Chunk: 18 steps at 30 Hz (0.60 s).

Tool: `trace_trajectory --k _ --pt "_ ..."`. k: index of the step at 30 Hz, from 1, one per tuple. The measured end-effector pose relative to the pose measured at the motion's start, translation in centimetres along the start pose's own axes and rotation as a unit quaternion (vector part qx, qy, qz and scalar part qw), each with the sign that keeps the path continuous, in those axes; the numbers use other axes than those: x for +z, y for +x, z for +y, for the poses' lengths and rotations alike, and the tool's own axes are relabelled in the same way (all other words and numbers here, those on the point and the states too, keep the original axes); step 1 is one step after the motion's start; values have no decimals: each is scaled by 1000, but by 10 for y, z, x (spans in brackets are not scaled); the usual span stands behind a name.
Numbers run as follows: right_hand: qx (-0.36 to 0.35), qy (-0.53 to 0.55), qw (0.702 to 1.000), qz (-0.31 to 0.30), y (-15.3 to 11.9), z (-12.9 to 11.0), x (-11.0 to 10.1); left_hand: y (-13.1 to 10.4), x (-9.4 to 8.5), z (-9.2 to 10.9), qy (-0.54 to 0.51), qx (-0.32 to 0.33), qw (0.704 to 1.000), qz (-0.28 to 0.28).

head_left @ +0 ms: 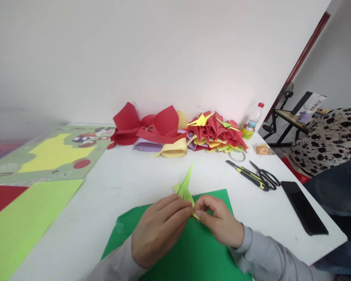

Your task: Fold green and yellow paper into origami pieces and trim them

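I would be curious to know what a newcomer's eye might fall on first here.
Probably the heap of red folded-paper pieces at the back of the white table, topped by a bright yellow folded-paper piece. Nearer, the pointed light-green folded paper held between left hand and right hand would likely stand out, above the large green sheet.

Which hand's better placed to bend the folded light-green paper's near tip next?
Right hand, I'd judge: its thumb and forefinger are at that tip, while the left hand holds the folded paper.
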State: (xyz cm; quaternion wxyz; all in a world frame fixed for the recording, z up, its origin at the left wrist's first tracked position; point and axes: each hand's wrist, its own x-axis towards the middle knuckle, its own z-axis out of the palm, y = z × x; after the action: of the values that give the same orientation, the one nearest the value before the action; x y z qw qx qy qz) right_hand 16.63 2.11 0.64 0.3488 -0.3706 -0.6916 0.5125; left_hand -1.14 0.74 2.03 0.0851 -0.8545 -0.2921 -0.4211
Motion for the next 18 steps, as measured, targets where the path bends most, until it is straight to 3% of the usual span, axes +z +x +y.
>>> trace_trajectory --k 6,8,11,13,15,18 --pt "-17 23 1000 -13 1 -4 -2 -2 -1 -8 40 16 999 -1" --pt "11 56 997 51 4 0 -6 -2 -3 -11 38 0 999 5" --pt "74 61 973 212 13 11 -14 0 -7 -11 12 -44 999 10" --pt "76 66 961 258 17 16 -17 1 -8 -10 -12 -72 997 11" --pt "38 68 966 248 16 15 -17 2 -7 -9 -30 -87 996 12" --pt "-50 8 985 166 8 6 -9 2 -4 -9 -28 -80 996 5"
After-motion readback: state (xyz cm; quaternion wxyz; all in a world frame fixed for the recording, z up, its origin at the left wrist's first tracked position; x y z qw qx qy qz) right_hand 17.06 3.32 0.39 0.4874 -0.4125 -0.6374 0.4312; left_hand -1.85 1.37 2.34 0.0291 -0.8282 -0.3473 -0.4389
